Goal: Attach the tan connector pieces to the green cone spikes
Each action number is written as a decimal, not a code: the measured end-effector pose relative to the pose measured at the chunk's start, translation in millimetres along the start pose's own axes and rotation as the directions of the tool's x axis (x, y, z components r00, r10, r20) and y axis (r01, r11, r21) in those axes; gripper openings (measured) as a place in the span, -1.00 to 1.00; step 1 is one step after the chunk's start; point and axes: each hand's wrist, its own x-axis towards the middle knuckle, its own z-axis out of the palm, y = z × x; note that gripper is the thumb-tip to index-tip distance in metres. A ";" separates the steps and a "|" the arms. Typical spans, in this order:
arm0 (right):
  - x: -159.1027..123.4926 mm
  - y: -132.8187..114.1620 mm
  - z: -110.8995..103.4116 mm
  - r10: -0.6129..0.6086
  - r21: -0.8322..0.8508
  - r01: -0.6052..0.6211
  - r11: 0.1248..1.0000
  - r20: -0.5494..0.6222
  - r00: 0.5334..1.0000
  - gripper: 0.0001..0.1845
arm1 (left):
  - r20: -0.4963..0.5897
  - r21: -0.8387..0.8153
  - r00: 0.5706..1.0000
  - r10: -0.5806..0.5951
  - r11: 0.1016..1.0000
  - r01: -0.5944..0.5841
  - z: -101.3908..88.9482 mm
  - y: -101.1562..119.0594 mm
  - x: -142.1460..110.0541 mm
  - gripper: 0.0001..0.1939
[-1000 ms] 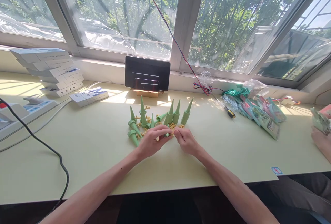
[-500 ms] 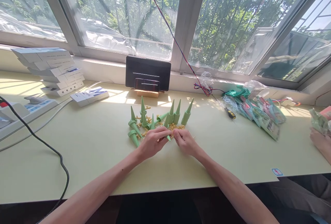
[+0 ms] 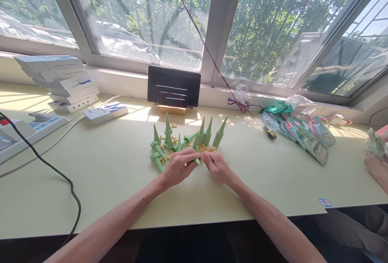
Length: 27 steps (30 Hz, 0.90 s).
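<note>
A cluster of green cone-shaped spikes (image 3: pixel 182 139) stands and lies on the pale yellow-green table (image 3: pixel 100 174), mixed with small yellow plastic pieces (image 3: pixel 207 148). My left hand (image 3: pixel 177 168) is closed around one green spike (image 3: pixel 197 160), whose tip pokes out toward the right. My right hand (image 3: pixel 216 166) meets it at that tip, fingers pinched on something small that I cannot make out. Both hands rest just in front of the cluster.
A tablet and phone on a stand (image 3: pixel 173 92) lean by the window. Stacked white boxes (image 3: pixel 62 81) and a power strip (image 3: pixel 27 130) with a black cable (image 3: pixel 54 172) lie left. A screwdriver (image 3: pixel 268 132) and packaged goods (image 3: pixel 303 131) lie right. Another person's hand (image 3: pixel 376 166) shows at the right edge.
The green spike in my left hand has tilted slightly, and both hands have shifted a little; otherwise nothing has moved.
</note>
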 end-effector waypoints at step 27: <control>0.9 -1.0 2.3 0.154 0.283 -0.181 0.942 0.115 0.981 -0.43 | 0.025 0.063 0.998 0.062 0.996 -0.063 -1.9 5.8 0.9 -0.67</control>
